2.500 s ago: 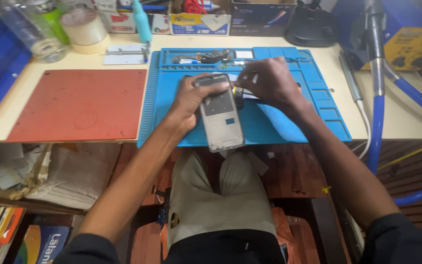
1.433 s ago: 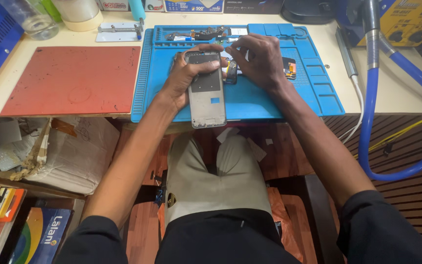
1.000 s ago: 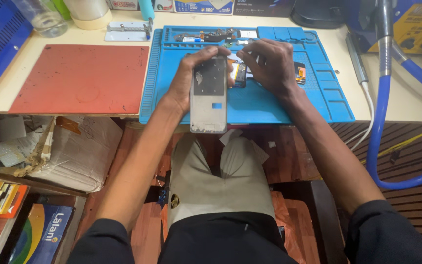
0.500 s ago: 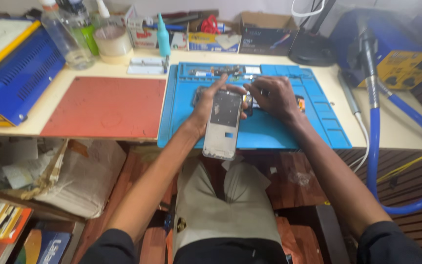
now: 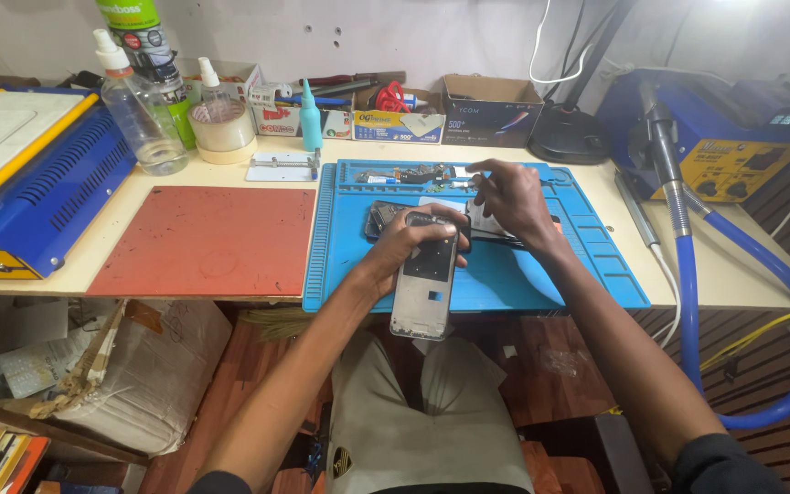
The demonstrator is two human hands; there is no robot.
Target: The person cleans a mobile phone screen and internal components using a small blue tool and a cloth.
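Left hand (image 5: 401,249) clenched round the top of an opened phone frame (image 5: 425,285), fingers (image 5: 439,220) curled over its upper edge; frame tilted, lower end hanging past the front edge of the blue mat (image 5: 587,265). Right hand (image 5: 509,197) spread loosely, reaching to small parts (image 5: 413,174) in the mat's upper tray, grasping nothing visible. Red mat (image 5: 203,240) just beside on the bench (image 5: 738,274). Blue hose (image 5: 761,302) at right.

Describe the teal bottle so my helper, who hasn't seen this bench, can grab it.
Start at the blue mat in the middle of the bench. Just past its far left corner, behind a small metal jig, stands the teal bottle. It is the only slim, solid-teal one; the bottles farther left are clear.
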